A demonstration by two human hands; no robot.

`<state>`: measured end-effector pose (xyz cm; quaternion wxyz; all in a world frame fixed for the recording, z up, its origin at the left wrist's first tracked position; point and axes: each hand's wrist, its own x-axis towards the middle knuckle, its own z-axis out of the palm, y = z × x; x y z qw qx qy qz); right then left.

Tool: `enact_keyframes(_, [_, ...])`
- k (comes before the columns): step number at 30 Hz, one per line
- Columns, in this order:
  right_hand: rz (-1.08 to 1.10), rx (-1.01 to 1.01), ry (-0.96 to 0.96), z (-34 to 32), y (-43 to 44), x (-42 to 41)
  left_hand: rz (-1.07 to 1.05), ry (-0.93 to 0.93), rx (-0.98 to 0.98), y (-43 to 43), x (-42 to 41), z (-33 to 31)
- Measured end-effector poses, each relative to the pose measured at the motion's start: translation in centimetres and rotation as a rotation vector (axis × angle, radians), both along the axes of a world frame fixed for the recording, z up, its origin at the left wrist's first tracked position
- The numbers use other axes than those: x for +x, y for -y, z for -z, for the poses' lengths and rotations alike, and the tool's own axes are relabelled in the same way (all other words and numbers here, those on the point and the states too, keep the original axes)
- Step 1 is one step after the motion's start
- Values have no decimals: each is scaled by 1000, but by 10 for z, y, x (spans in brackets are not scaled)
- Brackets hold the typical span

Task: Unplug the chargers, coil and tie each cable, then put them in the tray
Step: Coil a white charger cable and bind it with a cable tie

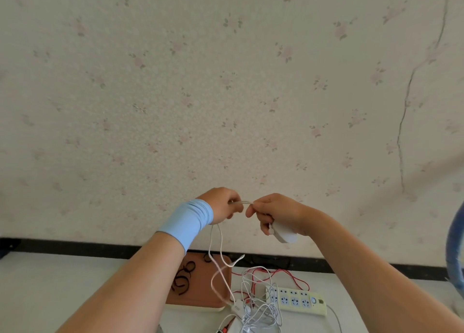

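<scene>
A brown tray (200, 290) sits at the desk's (62, 282) far edge, with a power strip (298, 300) and tangled cables (261, 307) beside it. Above, the left grip (222, 204) and right grip (276, 213) pinch a cable (242, 202) stretched level between them.

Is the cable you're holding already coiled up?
No, the cable stretches between the left hand and right hand, its loose end dangling below.

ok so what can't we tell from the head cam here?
All head view.
tray: left part behind the left forearm.
power strip: end nearest the tray under the cable tangle, plugs there hidden.
cable tangle: cut off by the bottom edge, charger count unclear.
cable: run inside the left hand covered by its fingers.
</scene>
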<state>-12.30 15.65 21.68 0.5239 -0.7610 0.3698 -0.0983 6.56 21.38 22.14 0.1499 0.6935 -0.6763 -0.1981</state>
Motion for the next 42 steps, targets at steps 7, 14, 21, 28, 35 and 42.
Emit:
enact_keyframes(7, [-8, 19, 39, 3, -1, 0, -49, -278, 25, -2, 11, -2])
enact_keyframes(14, [242, 23, 228, -4, 6, 5, -149, -452, -4, -2, 25, -11])
enact_keyframes(21, [360, 18, 178, 6, 15, 1, -279, -750, -75, 0, 31, -9])
enact_keyframes(28, [83, 176, 165, 6, -6, 12, -304, -1241, -108, 4, 26, -16])
enact_keyframes(35, [253, 82, 255, 13, -27, 20, -224, -1521, 51, 2, 16, -20])
enact_keyframes(42, [-116, 62, 116, 38, -23, 44, -277, -1598, 134, 18, 12, -8])
